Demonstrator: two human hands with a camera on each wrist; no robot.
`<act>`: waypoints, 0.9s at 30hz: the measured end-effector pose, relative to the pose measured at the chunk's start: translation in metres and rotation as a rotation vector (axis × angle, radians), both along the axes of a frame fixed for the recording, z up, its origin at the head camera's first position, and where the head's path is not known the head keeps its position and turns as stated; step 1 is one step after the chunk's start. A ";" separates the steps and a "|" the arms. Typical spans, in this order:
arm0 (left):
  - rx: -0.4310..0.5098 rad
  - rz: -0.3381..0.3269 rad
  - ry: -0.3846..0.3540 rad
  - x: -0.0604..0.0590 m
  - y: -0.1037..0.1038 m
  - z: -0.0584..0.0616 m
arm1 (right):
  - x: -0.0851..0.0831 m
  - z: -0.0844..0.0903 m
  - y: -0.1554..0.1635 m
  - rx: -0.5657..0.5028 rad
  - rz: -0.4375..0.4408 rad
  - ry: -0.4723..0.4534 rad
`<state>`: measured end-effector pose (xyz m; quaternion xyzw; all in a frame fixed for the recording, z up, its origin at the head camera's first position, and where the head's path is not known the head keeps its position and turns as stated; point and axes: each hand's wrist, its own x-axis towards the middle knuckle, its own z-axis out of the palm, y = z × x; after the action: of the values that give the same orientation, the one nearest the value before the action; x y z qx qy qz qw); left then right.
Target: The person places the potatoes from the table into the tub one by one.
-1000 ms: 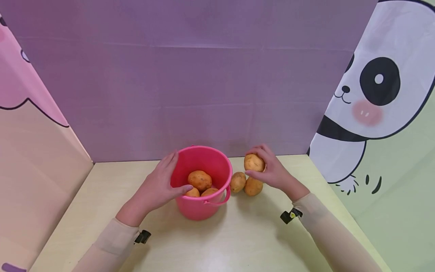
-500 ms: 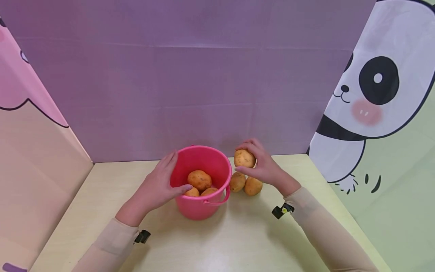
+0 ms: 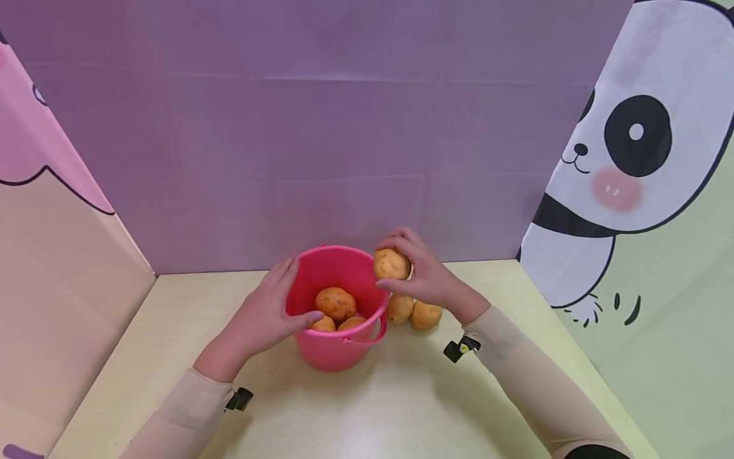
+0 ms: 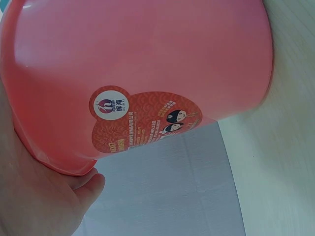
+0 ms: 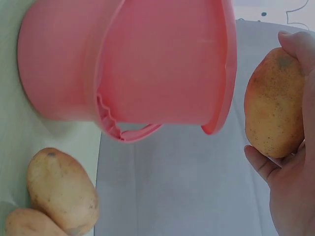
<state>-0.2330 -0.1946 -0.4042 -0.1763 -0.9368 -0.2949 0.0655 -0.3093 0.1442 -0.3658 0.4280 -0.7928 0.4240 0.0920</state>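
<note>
By the right hand (image 3: 431, 275), a potato (image 3: 392, 263) is gripped between thumb and fingers and held up at the right side of the pink bucket (image 3: 328, 352), near the rim (image 3: 329, 335) and, in the right wrist view, apart from it. By the left hand (image 3: 260, 315), spread wide, the bucket's left edge is held, the thumb laid over the near part.

The held potato can be judged firm, fairly weighty and not easily harmed, with dry skin that should slip little; it is best taken around its ends or middle. The bucket seems to be made of light, slightly springy plastic, best steadied by its edge.

In the right wrist view, the potato's long axis is seen to run roughly level, across the bucket's upright one; no front is shown by so rounded a shape. The bucket's mouth is turned upward, its handle (image 3: 367, 341) folded down at the right.

Inside, three potatoes (image 3: 335, 303) can be seen. On the bench (image 3: 321, 421), just right of the bucket, two loose potatoes (image 3: 426, 315) are set side by side.
</note>
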 end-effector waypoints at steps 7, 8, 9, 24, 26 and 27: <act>0.003 0.006 -0.010 0.000 0.000 0.001 | 0.000 0.002 -0.015 0.017 0.024 0.020; 0.004 0.006 -0.011 0.000 0.000 0.001 | 0.000 0.002 -0.017 0.017 0.031 0.021; 0.006 0.006 -0.012 0.000 0.000 0.001 | 0.000 0.002 -0.019 0.020 0.034 0.023; -0.007 -0.015 0.005 -0.002 -0.003 0.000 | -0.001 0.000 -0.047 0.061 0.084 -0.009; -0.008 -0.017 0.006 -0.003 -0.003 0.000 | -0.001 0.000 -0.050 0.062 0.092 -0.015; -0.009 -0.019 0.007 -0.003 -0.003 -0.001 | -0.001 0.000 -0.052 0.063 0.096 -0.018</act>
<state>-0.2356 -0.1974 -0.4047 -0.1866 -0.9361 -0.2908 0.0653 -0.3101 0.0921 -0.3662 0.4645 -0.7852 0.4064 0.0510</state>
